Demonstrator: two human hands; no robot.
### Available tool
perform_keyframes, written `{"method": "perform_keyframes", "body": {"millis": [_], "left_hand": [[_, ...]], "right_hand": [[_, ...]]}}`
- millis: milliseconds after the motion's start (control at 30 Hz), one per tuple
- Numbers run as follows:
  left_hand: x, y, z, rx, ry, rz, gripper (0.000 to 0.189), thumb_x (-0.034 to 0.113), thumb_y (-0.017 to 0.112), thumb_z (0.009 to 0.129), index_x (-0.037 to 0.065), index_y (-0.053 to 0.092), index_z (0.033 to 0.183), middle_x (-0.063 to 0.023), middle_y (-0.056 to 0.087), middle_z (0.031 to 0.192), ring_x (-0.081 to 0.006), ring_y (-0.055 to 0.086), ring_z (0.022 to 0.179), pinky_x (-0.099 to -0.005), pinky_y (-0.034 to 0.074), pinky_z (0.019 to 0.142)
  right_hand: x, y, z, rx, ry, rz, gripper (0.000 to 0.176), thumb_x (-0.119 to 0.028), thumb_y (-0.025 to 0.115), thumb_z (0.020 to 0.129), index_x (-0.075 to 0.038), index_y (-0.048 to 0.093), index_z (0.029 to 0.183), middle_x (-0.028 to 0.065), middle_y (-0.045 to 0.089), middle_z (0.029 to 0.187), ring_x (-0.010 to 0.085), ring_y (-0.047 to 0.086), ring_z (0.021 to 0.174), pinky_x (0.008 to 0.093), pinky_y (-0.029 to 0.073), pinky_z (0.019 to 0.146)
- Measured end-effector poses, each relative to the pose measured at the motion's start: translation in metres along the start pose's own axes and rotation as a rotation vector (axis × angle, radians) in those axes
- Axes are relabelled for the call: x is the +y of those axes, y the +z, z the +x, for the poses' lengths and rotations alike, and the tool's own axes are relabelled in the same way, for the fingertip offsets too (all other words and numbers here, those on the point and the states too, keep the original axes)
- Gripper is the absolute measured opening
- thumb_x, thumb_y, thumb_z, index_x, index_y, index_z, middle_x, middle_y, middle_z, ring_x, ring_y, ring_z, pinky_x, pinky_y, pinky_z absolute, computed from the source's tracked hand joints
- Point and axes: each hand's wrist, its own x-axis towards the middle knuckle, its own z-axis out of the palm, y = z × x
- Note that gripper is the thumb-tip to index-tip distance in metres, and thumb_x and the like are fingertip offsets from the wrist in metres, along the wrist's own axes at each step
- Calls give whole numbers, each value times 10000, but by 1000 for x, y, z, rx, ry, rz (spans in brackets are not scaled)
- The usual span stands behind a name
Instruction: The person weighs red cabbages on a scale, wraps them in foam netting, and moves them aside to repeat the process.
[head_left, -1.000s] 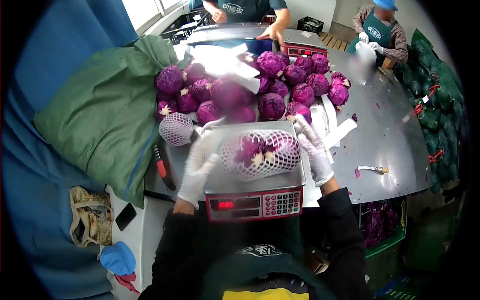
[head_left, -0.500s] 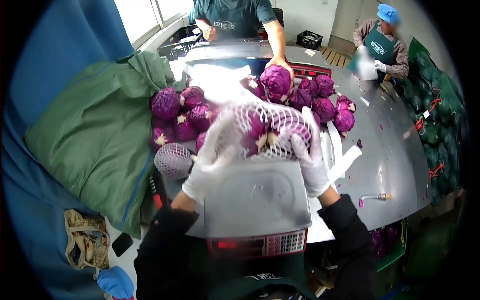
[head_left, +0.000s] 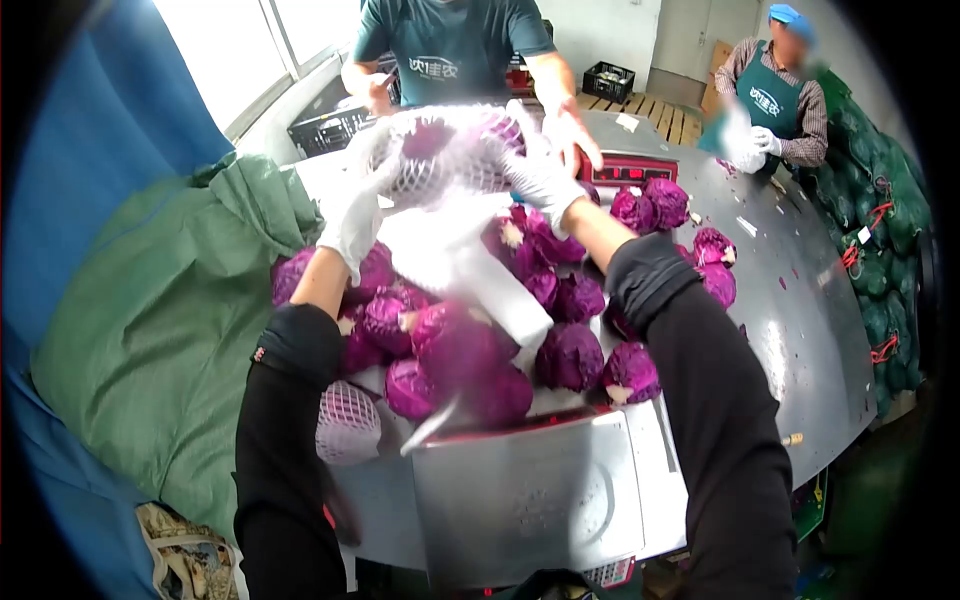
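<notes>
Both my gloved hands are raised toward the far side of the table, with a white foam net (head_left: 440, 150) holding purple cabbage between them. My left hand (head_left: 355, 205) grips the net's left side. At its right side, my right hand (head_left: 535, 170) closes on the net, partly blurred. Beneath my arms lie many loose purple cabbages (head_left: 568, 357), some blurred, and a white sheet (head_left: 450, 250). A netted cabbage (head_left: 347, 424) rests by the left of the steel scale (head_left: 520, 500), whose plate shows no cabbage on it.
A co-worker (head_left: 450, 50) stands across the table, one hand near a second scale (head_left: 630, 168). Another person (head_left: 770, 100) holds something white at the right. A green sack (head_left: 160, 340) fills the left; green net bags (head_left: 880, 270) stand at the far right.
My hands and the netted cabbage have moved forward, away from above the near scale. The co-worker's hand has let go of a cabbage. My view has shifted, and several cabbages lie nearer the scale.
</notes>
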Motion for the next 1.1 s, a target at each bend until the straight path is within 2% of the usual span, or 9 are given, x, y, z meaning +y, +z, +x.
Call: {"method": "perform_keyframes", "body": {"millis": [233, 333, 433, 567, 667, 800, 867, 967, 1100], "left_hand": [[-61, -34, 15, 197, -217, 65, 496, 221, 556, 964, 116, 416, 1428, -83, 489, 1360, -195, 468, 1239, -348, 435, 988], [-86, -52, 26, 145, -128, 152, 470, 217, 536, 970, 79, 442, 1409, -103, 523, 1333, -181, 467, 1240, -304, 377, 1028], [-89, -60, 35, 205, -33, 390, 459, 279, 526, 966, 53, 480, 1364, -139, 553, 1302, -217, 506, 1202, -315, 381, 1017], [-64, -60, 44, 293, -1, 519, 577, 303, 570, 950, 58, 333, 1415, -127, 531, 1300, -234, 520, 1184, -379, 444, 973], [-17, -33, 19, 418, -87, 260, 754, 266, 636, 928, 42, 183, 1487, -90, 534, 1242, -195, 522, 1148, -384, 482, 945], [-12, 1, -83, 228, -92, 376, 432, 191, 723, 846, 16, 468, 1148, -70, 576, 1071, -149, 540, 1014, -315, 439, 931], [-14, 15, -140, 20, -183, 653, 731, 233, 825, 758, 18, 404, 1315, -151, 494, 1259, -215, 504, 1146, -373, 439, 974], [-19, 29, -165, -260, -154, 522, 914, 234, 844, 714, 31, 308, 1425, -161, 418, 1388, -273, 378, 1335, -394, 312, 1112], [-46, 29, -147, -349, -287, 308, 758, 159, 818, 734, 46, 432, 1377, -90, 504, 1335, -199, 466, 1251, -344, 363, 1080]], "right_hand": [[154, 104, 83, -146, -118, -125, 634, -314, 517, 971, -35, 271, 1484, 164, 469, 1404, 249, 516, 1219, 313, 393, 1023], [90, 80, 67, -235, -47, -137, 355, -244, 497, 983, 14, 605, 1202, 139, 654, 1137, 204, 599, 1068, 314, 438, 944], [78, 81, 78, -310, -111, -33, 431, -261, 533, 949, 12, 558, 1282, 155, 626, 1226, 224, 554, 1208, 320, 408, 999], [52, 66, 62, -85, 39, 9, 844, -343, 616, 901, -7, 138, 1509, 196, 402, 1451, 284, 437, 1314, 332, 383, 1055], [43, 36, 66, -174, -167, 61, 784, -297, 646, 876, -5, 246, 1484, 185, 454, 1406, 263, 454, 1291, 334, 382, 1051], [4, -22, -14, 59, 42, 355, 223, -187, 587, 915, -38, 568, 1079, 36, 589, 882, 89, 542, 756, 255, 464, 696], [12, -41, -83, -21, 90, 178, 85, -126, 568, 917, -49, 591, 945, -13, 547, 749, 71, 516, 681, 252, 448, 636], [31, -27, -190, -366, -3, -108, 234, -272, 646, 865, -39, 653, 876, 150, 676, 897, 254, 673, 783, 359, 522, 729], [16, 25, -220, -450, 214, -132, 556, -356, 651, 846, -41, 495, 1276, 259, 608, 1108, 372, 616, 1018, 429, 483, 883]]}}
